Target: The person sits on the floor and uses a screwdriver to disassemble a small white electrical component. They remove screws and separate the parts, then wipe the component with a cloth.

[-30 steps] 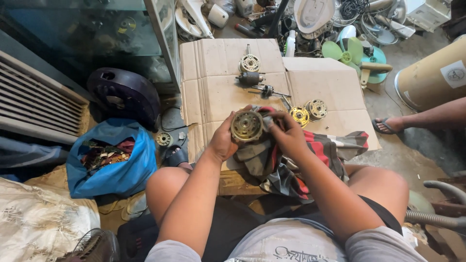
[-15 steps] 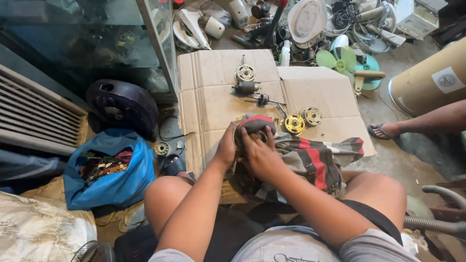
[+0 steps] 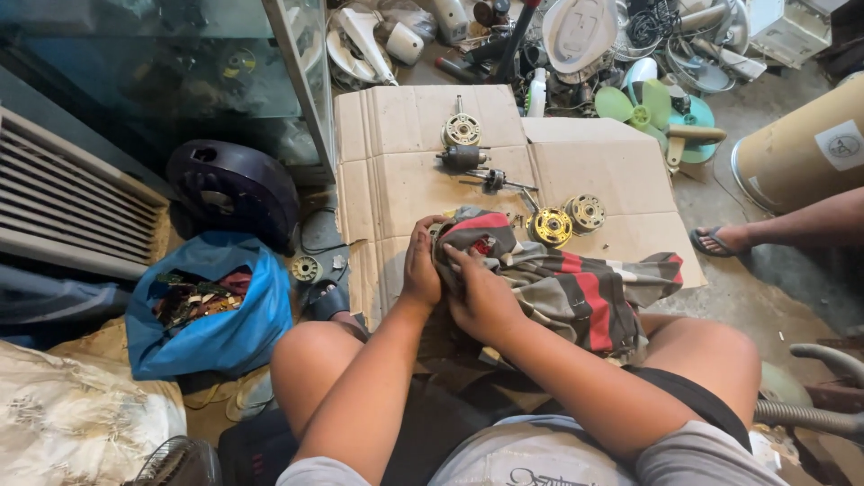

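Left hand [image 3: 419,270] fingers curl closed around the bundled end of the grey cloth with red stripes [image 3: 576,286], at frame centre. Right hand [image 3: 484,295] presses on the same bundle, fingers folded over it. The cloth wraps an object that is hidden; the rest trails right across the lap. Just beyond lies the flattened brown cardboard sheet [image 3: 396,171], carrying a yellow-wound round motor stator [image 3: 550,227]. A blue plastic bag [image 3: 225,324] sits lower left.
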